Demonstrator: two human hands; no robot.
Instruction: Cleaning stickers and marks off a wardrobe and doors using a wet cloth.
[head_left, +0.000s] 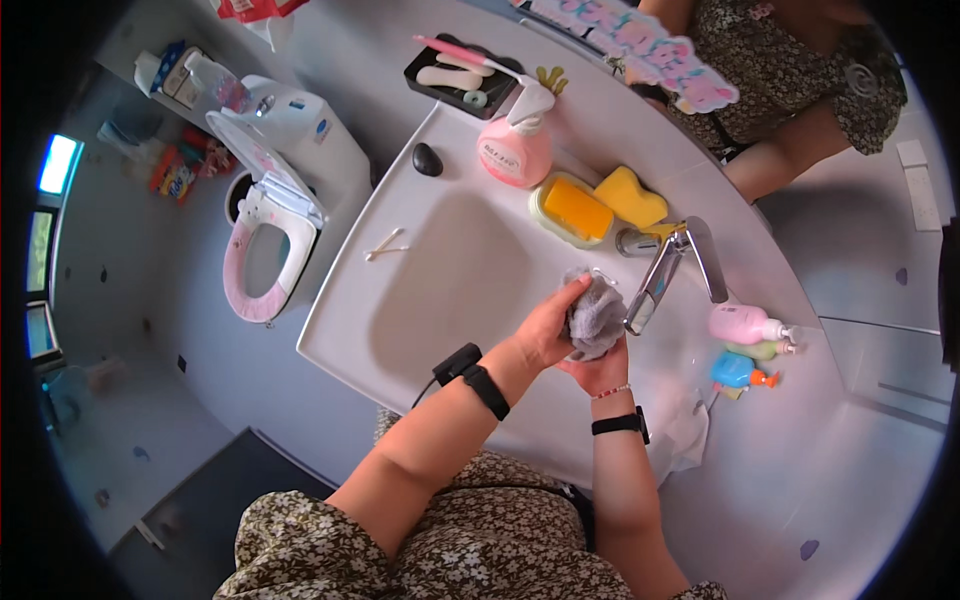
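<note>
Both my hands hold a bunched grey cloth (596, 319) over the right part of a white sink basin (457, 277). My left hand (551, 326) grips its left side, with the thumb on top. My right hand (604, 367) cups it from below, fingers partly hidden. Just right of the cloth is the spout of a chrome faucet (660, 277); whether water runs I cannot tell. Behind the basin, an orange bar (577, 208) lies in a pale soap dish (546, 214), with a yellow sponge (631, 196) beside it and a pink pump bottle (514, 152) to the left.
Two cotton swabs (387, 246) and a black oval object (427, 160) lie on the left counter. A black tray (457, 79) stands at the back. Pink (742, 324) and blue (733, 370) pump bottles lie at right, near crumpled clear plastic (682, 435). A toilet (300, 142) stands left; a mirror (802, 202) is behind.
</note>
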